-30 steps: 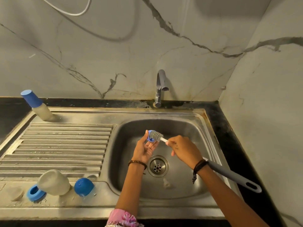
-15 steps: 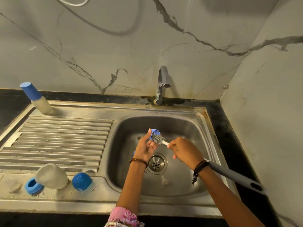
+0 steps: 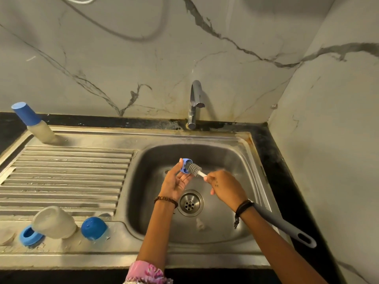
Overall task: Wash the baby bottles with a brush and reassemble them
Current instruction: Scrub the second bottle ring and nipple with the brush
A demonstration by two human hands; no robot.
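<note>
Over the sink basin (image 3: 229, 156), my left hand (image 3: 176, 182) pinches a small blue bottle ring (image 3: 185, 165) at its fingertips. My right hand (image 3: 226, 188) grips the white neck of a bottle brush; its grey bristle head (image 3: 194, 169) sits against the ring's opening, and its grey handle (image 3: 287, 226) trails back under my right forearm. On the front left ledge a cloudy bottle body (image 3: 54, 222) lies on its side between a blue ring (image 3: 29, 235) and a blue dome cap (image 3: 94, 228). A capped bottle (image 3: 33, 124) stands at the back left.
The tap (image 3: 194, 103) rises behind the basin with no water running. The drain (image 3: 190, 202) lies below my hands, with a small clear teat-like piece (image 3: 200, 223) near it. The ribbed drainboard (image 3: 65, 177) spreads to the left. Marble walls close the back and right.
The brush head has moved from above the blue ring to its opening. Both hands stayed over the basin, and the view shifted slightly.
</note>
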